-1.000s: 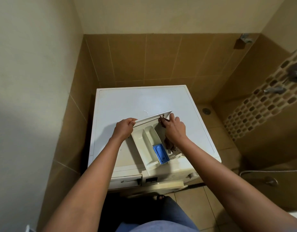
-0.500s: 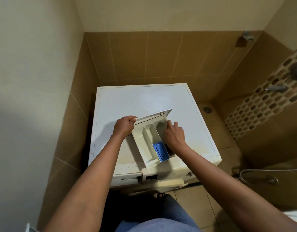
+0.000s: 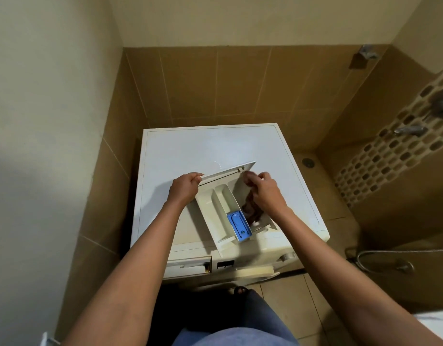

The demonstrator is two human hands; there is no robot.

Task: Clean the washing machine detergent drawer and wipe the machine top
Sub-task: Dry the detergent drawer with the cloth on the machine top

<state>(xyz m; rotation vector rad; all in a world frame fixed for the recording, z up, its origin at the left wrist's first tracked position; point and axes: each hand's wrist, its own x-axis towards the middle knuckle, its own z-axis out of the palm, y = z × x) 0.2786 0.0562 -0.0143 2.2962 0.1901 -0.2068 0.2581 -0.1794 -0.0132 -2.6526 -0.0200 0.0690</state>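
The cream detergent drawer [image 3: 211, 213] lies pulled out on the white washing machine top [image 3: 190, 151], its front panel pointing away from me. A blue insert [image 3: 238, 226] sits in its near right compartment. My left hand [image 3: 184, 187] grips the left end of the drawer's front panel. My right hand [image 3: 261, 188] is closed on a dark brown cloth [image 3: 251, 211] that hangs into the drawer's right compartment.
The machine stands in a corner with tan tiled walls behind and to the left. The empty drawer slot [image 3: 190, 267] shows on the machine front. A floor drain [image 3: 307, 161], wall taps [image 3: 410, 129] and a shower hose [image 3: 380, 258] lie to the right.
My right hand has lifted from pressing low in the right compartment up toward the front panel, pulling the cloth with it. My left hand has kept its grip.
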